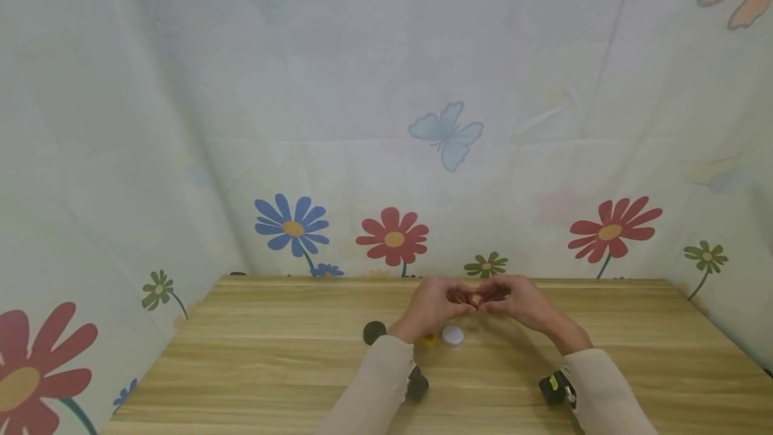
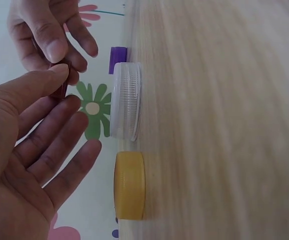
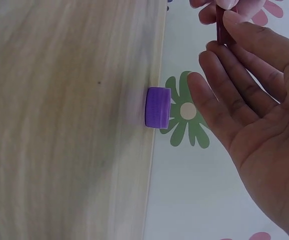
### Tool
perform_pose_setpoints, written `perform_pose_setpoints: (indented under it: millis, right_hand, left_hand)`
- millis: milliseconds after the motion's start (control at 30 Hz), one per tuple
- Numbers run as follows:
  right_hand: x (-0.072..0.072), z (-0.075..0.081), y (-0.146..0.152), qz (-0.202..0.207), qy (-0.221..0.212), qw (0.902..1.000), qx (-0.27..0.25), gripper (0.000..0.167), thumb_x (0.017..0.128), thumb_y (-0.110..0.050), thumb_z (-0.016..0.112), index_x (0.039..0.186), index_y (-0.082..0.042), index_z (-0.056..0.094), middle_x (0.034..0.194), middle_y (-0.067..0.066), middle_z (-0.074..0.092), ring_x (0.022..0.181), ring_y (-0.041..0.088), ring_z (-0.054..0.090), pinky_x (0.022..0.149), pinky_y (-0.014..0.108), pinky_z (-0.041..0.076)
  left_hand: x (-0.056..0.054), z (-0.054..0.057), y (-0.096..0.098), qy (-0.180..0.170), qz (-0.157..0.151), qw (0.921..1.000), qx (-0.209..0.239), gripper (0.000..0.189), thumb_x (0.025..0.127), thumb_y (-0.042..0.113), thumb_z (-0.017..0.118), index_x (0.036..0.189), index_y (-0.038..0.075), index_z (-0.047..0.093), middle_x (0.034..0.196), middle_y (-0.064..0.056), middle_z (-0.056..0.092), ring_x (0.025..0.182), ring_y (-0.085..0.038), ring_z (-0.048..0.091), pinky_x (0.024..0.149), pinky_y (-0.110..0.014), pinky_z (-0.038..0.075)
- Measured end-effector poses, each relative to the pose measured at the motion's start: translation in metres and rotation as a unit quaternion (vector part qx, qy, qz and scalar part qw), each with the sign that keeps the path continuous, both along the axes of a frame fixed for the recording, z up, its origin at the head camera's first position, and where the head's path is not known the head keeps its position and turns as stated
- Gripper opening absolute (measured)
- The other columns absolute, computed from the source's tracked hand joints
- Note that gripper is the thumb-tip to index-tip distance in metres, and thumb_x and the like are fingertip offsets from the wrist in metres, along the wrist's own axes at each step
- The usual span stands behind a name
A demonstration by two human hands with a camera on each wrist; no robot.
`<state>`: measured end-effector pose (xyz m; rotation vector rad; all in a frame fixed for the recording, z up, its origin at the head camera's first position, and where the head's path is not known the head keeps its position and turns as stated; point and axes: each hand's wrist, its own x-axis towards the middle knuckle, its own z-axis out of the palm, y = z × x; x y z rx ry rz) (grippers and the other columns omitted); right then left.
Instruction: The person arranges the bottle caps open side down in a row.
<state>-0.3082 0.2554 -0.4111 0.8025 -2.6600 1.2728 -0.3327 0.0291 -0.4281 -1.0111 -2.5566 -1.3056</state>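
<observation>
Both hands meet above the far part of the table around a small dark-red piece (image 1: pixel 476 299) with a gold mark on its face. My left hand (image 1: pixel 431 307) pinches it between thumb and fingers from the left. From the other side my right hand (image 1: pixel 524 302) pinches it too, its lower fingers loosely extended. In the right wrist view the red piece (image 3: pixel 224 31) looks thin and flat-sided; fingers cover much of it, and I cannot tell its kind. Below the hands stand a ribbed white cap (image 2: pixel 127 101), a yellow cap (image 2: pixel 129 186) and a purple cap (image 3: pixel 158 108).
A black round cap (image 1: pixel 374 332) lies left of the left forearm, partly overlapped by it in the head view. The wood-grain table (image 1: pixel 272 354) ends at a flower-printed curtain (image 1: pixel 338 86) behind. Dark wrist devices (image 1: pixel 552 388) are worn on both wrists.
</observation>
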Motion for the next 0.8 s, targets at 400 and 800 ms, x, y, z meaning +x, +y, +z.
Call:
perform_pose_setpoints:
  millis: [400,800]
  right_hand:
    - [0.0026,0.0033,-0.0006,0.018,-0.016,0.9997,0.01,0.02,0.093,-0.004,0.081,0.111,0.0,0.075,0.102,0.006,0.075,0.094,0.021,0.07,0.081,0.027,0.058]
    - [0.0033,0.0028,0.001,0.074,-0.081,0.994,0.005,0.02,0.091,-0.001,0.082,0.109,0.003,0.073,0.103,0.009,0.075,0.096,0.022,0.072,0.083,0.027,0.058]
  left_hand:
    - [-0.0005,-0.0006,-0.0008,-0.022,-0.013,0.9997,-0.002,0.022,0.089,0.013,0.089,0.111,0.011,0.083,0.093,0.009,0.077,0.082,0.0,0.068,0.08,-0.018,0.055]
    - [-0.0011,-0.0014,-0.0042,-0.069,-0.042,0.9961,-0.036,0.019,0.088,0.012,0.089,0.106,0.012,0.084,0.093,0.011,0.078,0.083,-0.001,0.067,0.084,-0.019,0.055]
